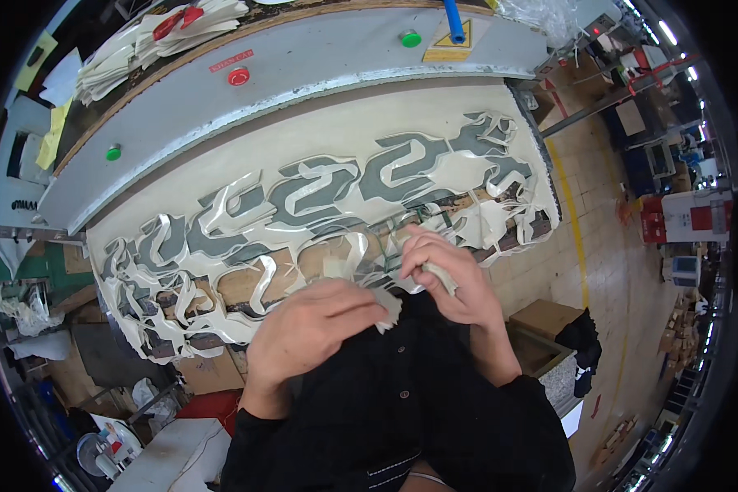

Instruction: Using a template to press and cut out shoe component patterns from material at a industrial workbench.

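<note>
Close to my body, my left hand point(312, 328) is closed with its fingertips on a small stack of cream cut pieces point(389, 310). My right hand point(453, 280), just right of it and slightly higher, has its fingers curled round another cream piece point(441, 277). Thin dark green strands point(385, 261) show beside its fingertips. Beyond both hands, a cream sheet cut into a web point(324, 220) lies over the work bed, its curved strips partly lifted and twisted. Grey surface shows through the upper openings, brown board through the lower ones.
Behind the bed runs a grey machine beam point(328, 66) with green buttons point(410, 38) and a red button point(239, 76). Stacked cream sheets point(152, 45) with a red-handled tool lie on top. A cardboard box point(545, 318) stands at right, a red box point(209, 410) at lower left.
</note>
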Demonstrator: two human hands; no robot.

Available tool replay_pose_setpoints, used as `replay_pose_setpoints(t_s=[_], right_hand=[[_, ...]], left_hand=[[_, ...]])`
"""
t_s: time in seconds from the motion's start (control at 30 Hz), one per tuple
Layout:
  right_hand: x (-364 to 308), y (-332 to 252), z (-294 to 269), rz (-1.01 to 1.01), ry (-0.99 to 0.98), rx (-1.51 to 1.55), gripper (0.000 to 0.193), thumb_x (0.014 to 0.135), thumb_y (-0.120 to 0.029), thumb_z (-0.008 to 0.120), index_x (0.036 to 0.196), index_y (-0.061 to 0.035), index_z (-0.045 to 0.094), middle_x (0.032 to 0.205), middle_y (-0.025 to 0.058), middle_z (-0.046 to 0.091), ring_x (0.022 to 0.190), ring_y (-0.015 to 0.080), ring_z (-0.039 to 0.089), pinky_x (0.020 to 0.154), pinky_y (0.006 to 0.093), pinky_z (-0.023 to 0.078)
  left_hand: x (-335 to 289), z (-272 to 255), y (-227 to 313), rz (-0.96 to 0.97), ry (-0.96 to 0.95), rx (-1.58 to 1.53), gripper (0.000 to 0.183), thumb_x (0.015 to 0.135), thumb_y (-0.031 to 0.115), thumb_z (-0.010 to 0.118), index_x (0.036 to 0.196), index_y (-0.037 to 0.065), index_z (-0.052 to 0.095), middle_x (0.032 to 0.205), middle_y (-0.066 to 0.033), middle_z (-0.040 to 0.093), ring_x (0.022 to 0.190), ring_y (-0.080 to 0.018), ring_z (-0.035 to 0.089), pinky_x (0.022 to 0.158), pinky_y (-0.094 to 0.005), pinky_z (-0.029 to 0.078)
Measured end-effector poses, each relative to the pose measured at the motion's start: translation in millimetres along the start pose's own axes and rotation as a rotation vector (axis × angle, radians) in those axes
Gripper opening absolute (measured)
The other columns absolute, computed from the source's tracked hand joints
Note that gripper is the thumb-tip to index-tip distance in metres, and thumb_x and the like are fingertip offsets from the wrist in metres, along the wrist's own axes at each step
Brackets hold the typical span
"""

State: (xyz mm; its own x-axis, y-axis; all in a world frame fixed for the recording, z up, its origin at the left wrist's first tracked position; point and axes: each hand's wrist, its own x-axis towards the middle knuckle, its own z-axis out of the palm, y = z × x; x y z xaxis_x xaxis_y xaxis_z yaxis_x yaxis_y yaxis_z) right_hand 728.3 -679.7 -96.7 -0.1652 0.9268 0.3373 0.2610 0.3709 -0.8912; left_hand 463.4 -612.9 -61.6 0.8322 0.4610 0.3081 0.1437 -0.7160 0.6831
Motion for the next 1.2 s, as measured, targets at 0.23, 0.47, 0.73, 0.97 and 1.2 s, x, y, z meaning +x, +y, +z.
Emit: replay_pose_setpoints(t_s=[0.23, 0.47, 0.73, 0.97, 1.2], right_hand=[[-19.9, 15.5, 49.6, 0.044, -0.243, 0.358, 0.103, 0.092, -0.087, 0.052, 0.14, 0.0041, 0.053, 0.129, 0.0171, 0.06, 0.124, 0.0363, 0.062, 0.122, 0.0512, 0.036], [-30.6, 0.8, 77.5, -0.083, -0.061, 0.179, 0.096, 0.075, -0.03, 0.099, 0.153, 0.0001, 0.051, 0.141, 0.0217, 0.055, 0.136, 0.0366, 0.054, 0.114, 0.046, 0.043], [-39.4, 29.5, 79.1, -0.074, -0.066, 0.209, 0.029, 0.101, -0.025, 0.075, 0.114, -0.0014, 0.066, 0.105, 0.0107, 0.073, 0.099, 0.0305, 0.071, 0.118, 0.0551, 0.045], [-83.0, 72.6, 58.7, 0.155, 0.318, 0.457, 0.024, 0.106, -0.022, 0.068, 0.099, -0.0086, 0.049, 0.09, 0.0048, 0.053, 0.091, 0.0218, 0.061, 0.12, 0.0597, 0.039], [-39.3, 96.5, 61.6, 0.242, 0.23, 0.456, 0.039, 0.091, 0.018, 0.064, 0.099, -0.0121, 0.039, 0.091, 0.0034, 0.048, 0.096, 0.0194, 0.057, 0.123, 0.0574, 0.035]], left_hand=[[-9.2, 28.7, 8.9, 0.058, 0.215, -0.153, 0.028, 0.082, 0.0, 0.077, 0.109, 0.003, 0.077, 0.105, -0.0108, 0.075, 0.091, -0.0301, 0.075, 0.079, -0.0377, 0.061], [-22.3, 48.0, 0.5, 0.089, 0.58, -0.088, 0.027, 0.071, 0.012, 0.094, 0.094, 0.006, 0.082, 0.098, -0.0069, 0.071, 0.086, -0.0258, 0.071, 0.073, -0.0362, 0.057], [-31.7, 61.2, -37.3, -0.155, 0.579, -0.005, 0.056, 0.068, 0.029, 0.1, 0.113, 0.008, 0.074, 0.104, -0.0119, 0.064, 0.098, -0.0317, 0.066, 0.084, -0.042, 0.055], [-126.9, 5.5, -256.4, -0.926, 1.085, 0.501, 0.049, 0.082, 0.03, 0.09, 0.117, -0.001, 0.075, 0.114, -0.0224, 0.071, 0.112, -0.0402, 0.066, 0.099, -0.0468, 0.052], [-121.1, -3.5, -304.9, -1.423, 0.87, 0.3, 0.057, 0.076, 0.035, 0.094, 0.111, -0.006, 0.076, 0.112, -0.0268, 0.074, 0.109, -0.0436, 0.07, 0.097, -0.047, 0.054]])
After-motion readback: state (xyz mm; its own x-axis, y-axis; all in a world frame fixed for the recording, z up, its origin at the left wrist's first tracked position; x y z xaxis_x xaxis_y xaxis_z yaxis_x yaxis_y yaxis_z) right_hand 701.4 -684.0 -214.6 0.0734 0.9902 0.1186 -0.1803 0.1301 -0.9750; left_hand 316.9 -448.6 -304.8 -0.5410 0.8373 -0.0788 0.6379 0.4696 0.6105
